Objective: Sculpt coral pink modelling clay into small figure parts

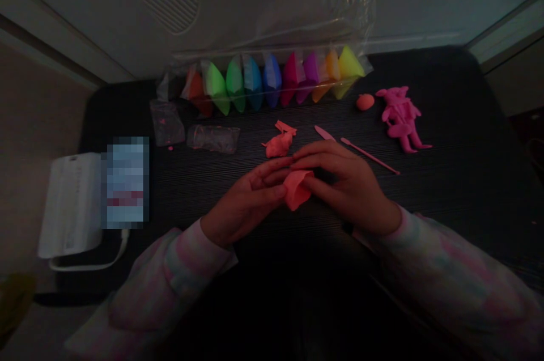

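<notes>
Both my hands meet over the middle of a dark table [446,191]. A flattened piece of orange-red clay [296,190] is pinched between them. My left hand [246,199] holds its left side with thumb and fingers closed on it. The fingers of my right hand [344,182] curl over its top and right edge. Just beyond my fingers lies a small lump of the same orange clay [279,144] with thin scraps [285,127] beside it.
A row of clay packets [272,80] in several colours sits in clear wrap at the back. A pink clay figure [402,117], an orange ball [365,102] and two pink tools [369,156] lie right. Empty plastic bags [212,138] and a phone [126,179] on a white device [70,202] lie left.
</notes>
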Tool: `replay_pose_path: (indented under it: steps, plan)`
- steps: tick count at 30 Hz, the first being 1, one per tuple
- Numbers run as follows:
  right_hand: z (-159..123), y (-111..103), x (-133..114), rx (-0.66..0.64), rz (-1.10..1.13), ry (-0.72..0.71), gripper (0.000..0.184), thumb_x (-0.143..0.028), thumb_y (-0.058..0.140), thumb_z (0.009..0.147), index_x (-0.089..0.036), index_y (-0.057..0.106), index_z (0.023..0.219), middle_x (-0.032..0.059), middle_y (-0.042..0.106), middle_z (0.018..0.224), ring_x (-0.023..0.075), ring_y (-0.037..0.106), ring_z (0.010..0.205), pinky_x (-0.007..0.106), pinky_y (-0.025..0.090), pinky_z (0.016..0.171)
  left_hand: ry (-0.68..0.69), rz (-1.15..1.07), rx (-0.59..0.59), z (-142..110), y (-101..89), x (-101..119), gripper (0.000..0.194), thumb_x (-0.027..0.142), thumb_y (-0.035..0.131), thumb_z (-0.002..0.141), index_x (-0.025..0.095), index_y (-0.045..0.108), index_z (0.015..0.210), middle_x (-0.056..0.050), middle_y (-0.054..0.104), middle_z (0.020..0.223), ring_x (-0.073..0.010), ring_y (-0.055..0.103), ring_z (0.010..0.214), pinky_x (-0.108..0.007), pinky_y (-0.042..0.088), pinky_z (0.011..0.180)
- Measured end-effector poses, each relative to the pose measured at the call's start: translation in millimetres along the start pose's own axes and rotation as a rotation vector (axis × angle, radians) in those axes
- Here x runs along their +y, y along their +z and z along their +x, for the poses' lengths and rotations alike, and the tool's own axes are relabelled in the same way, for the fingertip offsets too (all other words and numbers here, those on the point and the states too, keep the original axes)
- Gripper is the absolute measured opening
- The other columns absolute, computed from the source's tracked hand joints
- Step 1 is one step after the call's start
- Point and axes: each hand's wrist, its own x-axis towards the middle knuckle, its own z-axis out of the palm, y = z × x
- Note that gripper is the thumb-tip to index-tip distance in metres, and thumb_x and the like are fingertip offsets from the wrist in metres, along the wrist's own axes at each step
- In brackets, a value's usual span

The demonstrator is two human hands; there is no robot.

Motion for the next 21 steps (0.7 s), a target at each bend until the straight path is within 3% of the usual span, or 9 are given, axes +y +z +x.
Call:
replay_pose_path:
  steps: [6, 12, 15, 21]
  plan:
    - [0.7, -0.7, -0.8, -0.013, -0.001, -0.006, 0.009, -0.015, 0.058, 0.078, -0.020, 0.064, 0.082, 0.0026, 0.066, 0.091, 0.0168, 0.060, 0.090, 0.035, 0.047, 0.081, -0.023, -0.021, 0.006, -0.5, -0.9, 0.1, 0.037, 0.004, 0.058, 0.072, 0.019, 0.060, 0.107, -0.003, 0.067, 0.103, -0.0129, 0.060, 0.091, -0.024, 0.044, 0.081]
    - [0.0, -0.3, 0.0, -0.054, -0.077, -0.052, 0.009, -0.018, 0.058, 0.078, -0.020, 0.064, 0.085, 0.0038, 0.066, 0.093, 0.0183, 0.061, 0.089, 0.036, 0.048, 0.078, -0.044, 0.052, 0.069, -0.5, -0.9, -0.7, 0.017, 0.020, 0.060, 0.077, 0.013, 0.068, 0.090, -0.004, 0.070, 0.085, -0.0110, 0.060, 0.076, -0.022, 0.045, 0.073]
    - [-0.2, 0.4, 0.8, -0.039, -0.076, -0.023, 0.013, -0.021, 0.059, 0.077, -0.020, 0.063, 0.090, 0.0056, 0.065, 0.098, 0.0194, 0.060, 0.093, 0.037, 0.047, 0.080, -0.045, 0.065, 0.063, -0.5, 0.2, -0.8, 0.018, 0.019, 0.062, 0.075, 0.015, 0.068, 0.091, -0.004, 0.070, 0.088, -0.0118, 0.061, 0.081, -0.022, 0.043, 0.077]
    - [0.6, -1.2, -0.9, -0.034, -0.057, -0.051, 0.007, -0.016, 0.057, 0.077, -0.021, 0.063, 0.080, 0.0026, 0.066, 0.090, 0.0173, 0.061, 0.088, 0.035, 0.048, 0.078, -0.028, 0.004, 0.035, 0.3, 0.6, -1.2, 0.026, 0.014, 0.061, 0.075, 0.018, 0.064, 0.100, -0.002, 0.069, 0.096, -0.0116, 0.061, 0.084, -0.022, 0.044, 0.078]
